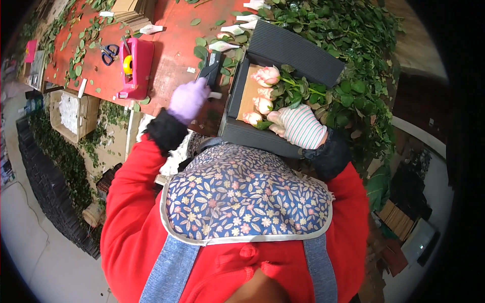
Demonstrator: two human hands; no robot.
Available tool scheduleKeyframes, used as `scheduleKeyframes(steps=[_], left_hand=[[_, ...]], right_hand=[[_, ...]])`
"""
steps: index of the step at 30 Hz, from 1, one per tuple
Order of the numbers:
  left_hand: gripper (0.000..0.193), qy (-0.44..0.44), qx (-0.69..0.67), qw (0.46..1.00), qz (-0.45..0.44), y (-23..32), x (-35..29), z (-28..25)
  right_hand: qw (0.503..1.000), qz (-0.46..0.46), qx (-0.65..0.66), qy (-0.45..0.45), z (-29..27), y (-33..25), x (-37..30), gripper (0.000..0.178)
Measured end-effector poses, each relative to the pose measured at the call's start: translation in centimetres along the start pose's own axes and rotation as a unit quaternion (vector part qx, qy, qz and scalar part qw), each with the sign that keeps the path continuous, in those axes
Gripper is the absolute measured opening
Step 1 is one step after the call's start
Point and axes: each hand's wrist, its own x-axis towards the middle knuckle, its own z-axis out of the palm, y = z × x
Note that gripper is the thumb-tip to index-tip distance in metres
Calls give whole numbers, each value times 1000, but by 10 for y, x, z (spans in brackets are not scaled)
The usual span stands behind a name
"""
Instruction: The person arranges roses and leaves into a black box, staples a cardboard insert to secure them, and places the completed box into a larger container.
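My left hand [189, 99], in a lilac glove, is closed at the near end of a black stapler-like tool [210, 66] lying on the red table. A black ridged cardboard box [262, 139] stands open beside it, with its lid [295, 53] tilted back. Inside, several pale pink roses [265, 77] lie in a column against a brown card [247, 95], their leafy stems pointing right. My right hand [300, 125], in a striped glove, reaches over the box's near edge. Its bent fingers grip the nearest rose [252, 118] just below the bloom; the stem is hidden under the palm.
On the red table [172, 43] stand a pink tape dispenser [137, 68] and dark-handled scissors [108, 54]. White-netted rose heads [223, 46] lie behind the box, and leafy stems [348, 30] heap up at right. A basket [75, 115] hangs low at left; black boxes [50, 177] are stacked on the floor.
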Motion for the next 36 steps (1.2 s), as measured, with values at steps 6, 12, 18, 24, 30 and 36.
scheduleKeyframes(steps=[6,12,18,24,30,36], left_hand=[[34,-378,122,917,39,-23,-66,-48],[35,-36,-398,914,66,62,-3,-34],[44,55,-412,908,54,76,4,-10],[48,44,-426,903,37,80,8,-7],[45,37,-449,892,20,83,10,-6],[46,6,-493,870,-14,85,7,-13]], right_hand=[[995,49,77,-32,-6,-5,-3,35],[998,27,52,-5,-5,-3,-2,35],[997,32,73,2,-6,-8,-4,24],[1000,-4,4,20,-7,-8,-3,19],[999,21,30,3,-4,-5,-4,19],[996,47,79,-20,-3,-3,-5,21]])
